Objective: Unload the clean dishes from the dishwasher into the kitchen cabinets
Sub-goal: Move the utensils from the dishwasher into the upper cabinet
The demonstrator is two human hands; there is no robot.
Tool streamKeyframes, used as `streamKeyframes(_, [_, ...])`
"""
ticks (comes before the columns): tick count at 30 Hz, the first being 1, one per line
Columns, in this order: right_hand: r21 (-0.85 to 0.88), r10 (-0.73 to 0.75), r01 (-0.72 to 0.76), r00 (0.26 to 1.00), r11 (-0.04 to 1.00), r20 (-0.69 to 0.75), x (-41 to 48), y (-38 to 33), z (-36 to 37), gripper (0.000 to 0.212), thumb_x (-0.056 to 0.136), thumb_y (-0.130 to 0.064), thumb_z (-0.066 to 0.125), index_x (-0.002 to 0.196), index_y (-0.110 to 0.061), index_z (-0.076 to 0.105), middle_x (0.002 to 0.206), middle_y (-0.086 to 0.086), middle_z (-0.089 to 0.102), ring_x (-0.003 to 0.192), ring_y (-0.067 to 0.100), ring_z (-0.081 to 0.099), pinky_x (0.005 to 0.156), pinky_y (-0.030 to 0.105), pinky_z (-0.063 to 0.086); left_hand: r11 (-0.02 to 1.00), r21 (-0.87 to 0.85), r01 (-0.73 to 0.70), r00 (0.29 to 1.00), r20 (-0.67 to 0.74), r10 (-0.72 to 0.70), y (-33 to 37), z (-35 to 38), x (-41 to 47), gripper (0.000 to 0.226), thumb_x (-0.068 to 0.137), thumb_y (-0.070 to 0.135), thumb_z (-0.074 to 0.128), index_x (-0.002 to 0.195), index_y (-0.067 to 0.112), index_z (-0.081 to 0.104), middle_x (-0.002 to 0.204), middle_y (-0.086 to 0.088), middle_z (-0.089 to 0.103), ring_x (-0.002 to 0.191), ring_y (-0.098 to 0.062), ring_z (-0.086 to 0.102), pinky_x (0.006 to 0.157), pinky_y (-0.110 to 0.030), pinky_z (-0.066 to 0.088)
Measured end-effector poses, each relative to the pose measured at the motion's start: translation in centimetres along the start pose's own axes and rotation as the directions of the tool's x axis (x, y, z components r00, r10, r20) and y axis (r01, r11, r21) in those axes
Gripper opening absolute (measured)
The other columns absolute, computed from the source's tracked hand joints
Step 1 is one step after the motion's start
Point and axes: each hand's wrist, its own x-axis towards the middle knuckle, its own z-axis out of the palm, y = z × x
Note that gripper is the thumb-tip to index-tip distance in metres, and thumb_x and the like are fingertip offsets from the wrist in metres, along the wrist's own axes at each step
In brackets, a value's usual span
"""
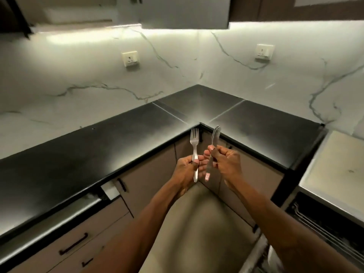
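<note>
The left hand (186, 168) pinches a fork (194, 152) by its handle, tines up, and the right hand (224, 163) is closed on a knife (213, 152) near the middle, blade up, with a small label at the handle's end. Both are held in the air before the inner corner of the black worktop (88, 154), which is bare. The dishwasher (325, 229) stands open at the lower right, its rack partly in view. The drawers (82, 233) below the worktop's left run are all shut, so with both hands full one piece would have to pass over first; in that swap the smooth steel could slip and drop to the floor. The knife's thin hold looks the weaker.
</note>
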Motion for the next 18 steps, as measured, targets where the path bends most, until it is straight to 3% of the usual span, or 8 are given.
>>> streamKeyframes(2, [0.001,-0.029,0.029,0.999,1.0,0.035,1.2,-0.3,4.5,0.02,0.095,-0.022,0.067,0.106,-0.007,0.072,0.091,0.011,0.076,0.082,0.024,0.075,0.07,0.035,0.063,0.996,0.076,-0.046,0.996,-0.068,0.051,2.8,-4.2,0.0,0.023,0.107,0.006,0.04,0.113,-0.003,0.06,0.093,-0.019,0.071,0.079,-0.026,0.068,0.072,-0.035,0.061])
streamKeyframes(5, [0.044,-0.056,0.052,0.993,0.998,0.104,2.4,-1.1,10.9,0.02,0.095,-0.023,0.067,0.108,-0.008,0.072,0.091,0.01,0.073,0.078,0.018,0.07,0.067,0.037,0.063,0.984,0.164,-0.071,0.982,-0.16,0.097,6.2,-10.1,0.1,0.023,0.105,0.004,0.035,0.106,0.004,0.058,0.071,-0.009,0.058,0.057,-0.015,0.049,0.052,-0.028,0.042])
streamKeyframes(12, [0.036,-0.12,0.116,0.98,0.993,0.161,4.3,-2.2,23.3,0.016,0.095,-0.025,0.068,0.105,-0.014,0.075,0.083,0.005,0.072,0.052,0.01,0.05,0.042,0.023,0.04,0.965,0.211,-0.157,0.945,-0.251,0.208,13.0,-17.9,0.5,0.027,0.109,0.029,0.034,0.117,0.021,0.058,0.061,-0.001,0.05,0.049,-0.01,0.039,0.048,-0.027,0.032])
streamKeyframes(15, [0.057,-0.126,0.117,0.974,0.992,0.19,5.6,-2.6,26.8,0.014,0.094,-0.026,0.069,0.101,-0.017,0.076,0.08,0.005,0.071,0.051,0.013,0.042,0.042,0.024,0.034,0.964,0.201,-0.175,0.936,-0.27,0.226,15.1,-19.7,0.9,0.026,0.109,0.025,0.033,0.113,0.014,0.057,0.063,-0.003,0.051,0.048,-0.01,0.041,0.045,-0.026,0.033])
streamKeyframes(18, [0.045,-0.145,0.139,0.969,0.989,0.198,7.4,-3.1,30.2,0.012,0.095,-0.029,0.067,0.099,-0.022,0.076,0.077,0.003,0.069,0.052,0.012,0.044,0.043,0.024,0.037,0.97,0.159,-0.185,0.93,-0.292,0.225,17.2,-21.9,1.9,0.026,0.108,0.016,0.031,0.11,0.007,0.055,0.065,-0.006,0.053,0.048,-0.011,0.043,0.045,-0.026,0.035])
